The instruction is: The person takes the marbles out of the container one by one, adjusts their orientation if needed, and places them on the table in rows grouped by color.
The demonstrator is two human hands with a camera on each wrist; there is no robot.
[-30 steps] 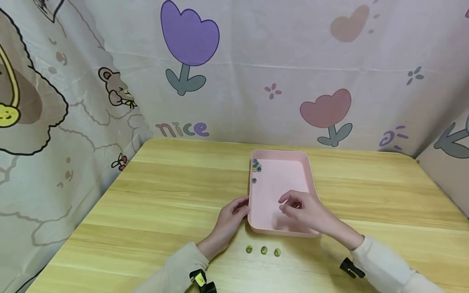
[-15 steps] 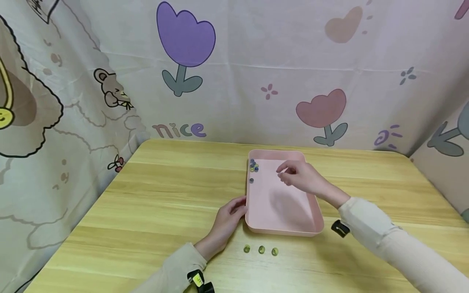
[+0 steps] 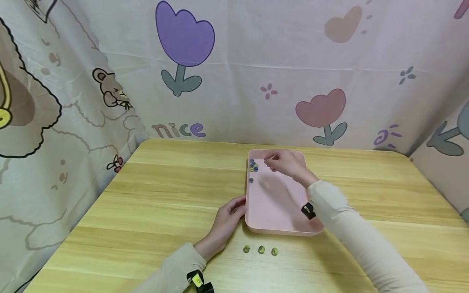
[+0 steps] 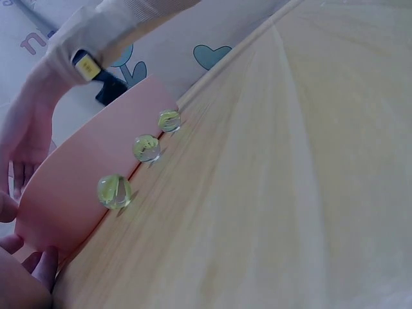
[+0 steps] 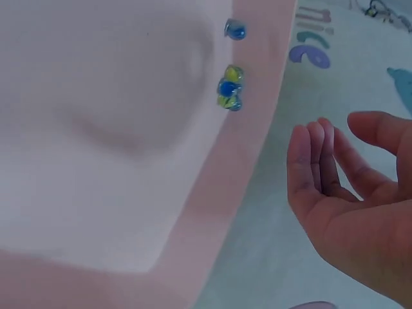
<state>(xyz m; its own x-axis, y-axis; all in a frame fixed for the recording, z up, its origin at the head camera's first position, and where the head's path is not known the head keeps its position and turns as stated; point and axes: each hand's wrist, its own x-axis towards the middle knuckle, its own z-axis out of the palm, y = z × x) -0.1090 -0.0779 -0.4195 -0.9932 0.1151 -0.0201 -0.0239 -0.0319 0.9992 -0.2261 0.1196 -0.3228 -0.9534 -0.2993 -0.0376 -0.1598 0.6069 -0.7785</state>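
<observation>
A pale pink tray lies on the wooden table. Against the outside of its left wall rest the fingers of my left hand, also seen low at the tray wall in the left wrist view. My right hand hovers over the far part of the tray, fingers loosely bent. In the right wrist view nothing shows between this hand's thumb and fingers. Several blue and yellow-green marbles cluster inside by the tray's left wall, and one bluish marble sits apart, nearer me.
Three clear yellow-green marbles, the middle marble among them, stand in a row on the table just in front of the tray. A printed cloth hangs behind the table and along its left side.
My right hand has moved from the tray's near right part to its far part, then leftward toward the marble cluster. The left hand stays at the wall; marbles look unmoved.
</observation>
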